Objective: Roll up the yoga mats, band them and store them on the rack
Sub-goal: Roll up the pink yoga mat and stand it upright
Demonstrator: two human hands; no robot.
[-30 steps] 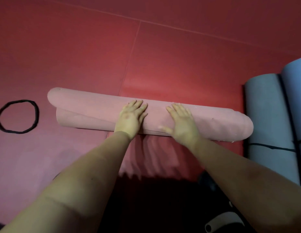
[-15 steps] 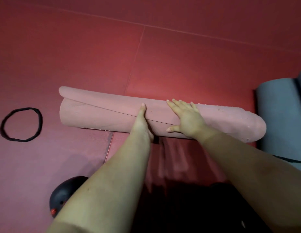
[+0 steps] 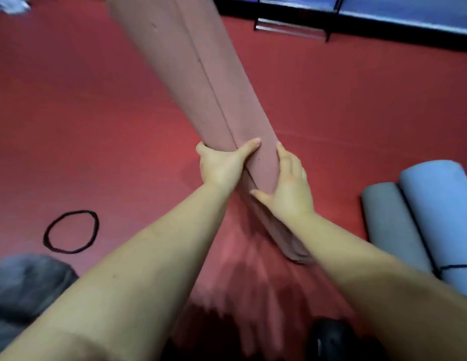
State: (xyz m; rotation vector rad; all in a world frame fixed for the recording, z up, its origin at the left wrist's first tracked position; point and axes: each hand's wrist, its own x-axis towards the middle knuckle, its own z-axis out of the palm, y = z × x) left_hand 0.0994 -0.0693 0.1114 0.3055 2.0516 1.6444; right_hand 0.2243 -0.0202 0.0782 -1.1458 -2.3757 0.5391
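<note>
The rolled pink yoga mat (image 3: pixel 195 74) stands tilted on end, its lower end on the red floor near my arms and its upper end leaning away out of the top of the frame. My left hand (image 3: pixel 222 165) grips the roll from the left, thumb across the loose edge. My right hand (image 3: pixel 289 186) grips it from the right, fingers wrapped round the side. A black elastic band (image 3: pixel 70 231) lies in a loop on the floor to the left, apart from both hands.
Two rolled mats, grey (image 3: pixel 391 225) and blue (image 3: pixel 443 212), lie side by side at the right with a black band around them. A metal rack (image 3: pixel 292 27) stands at the back by a blue wall pad. A dark grey object (image 3: pixel 23 285) sits at lower left.
The pink roll lay flat across the floor under my palms; now both hands hold it and it is raised on end, tilted. The view has lifted, showing the rack.
</note>
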